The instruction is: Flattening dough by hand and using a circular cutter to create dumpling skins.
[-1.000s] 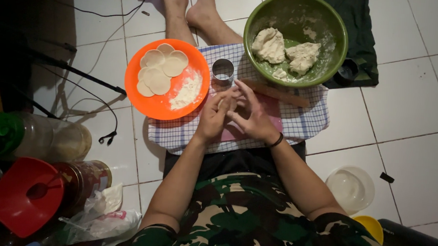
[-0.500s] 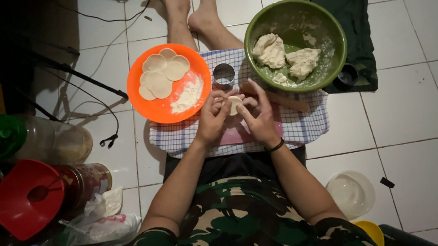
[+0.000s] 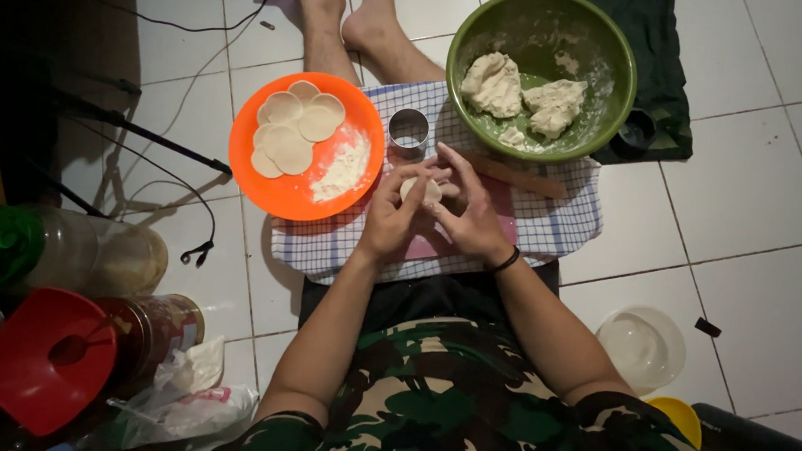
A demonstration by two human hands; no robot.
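My left hand (image 3: 392, 216) and my right hand (image 3: 469, 210) meet over a checked cloth (image 3: 554, 223) on my lap, and together they pinch a small pale dough piece (image 3: 418, 189). A round metal cutter (image 3: 409, 131) stands just beyond my fingers. To the left, an orange plate (image 3: 276, 193) holds several flat dough rounds (image 3: 292, 131) and a heap of white flour (image 3: 345, 167). A green bowl (image 3: 607, 54) to the upper right holds two lumps of dough (image 3: 524, 91).
A wooden rolling pin (image 3: 520, 178) lies under the bowl's edge. Jars (image 3: 144, 331), a clear green-capped container (image 3: 48, 251), a red lid (image 3: 39, 363) and a plastic bag (image 3: 190, 406) crowd the left floor. A clear lid (image 3: 641, 346) lies on the tiles at right. Cables (image 3: 178, 180) run at left.
Both hands have drawn closer around the dough piece and turned it between the fingers; the view has shifted slightly. Plate, cutter and bowl stay put.
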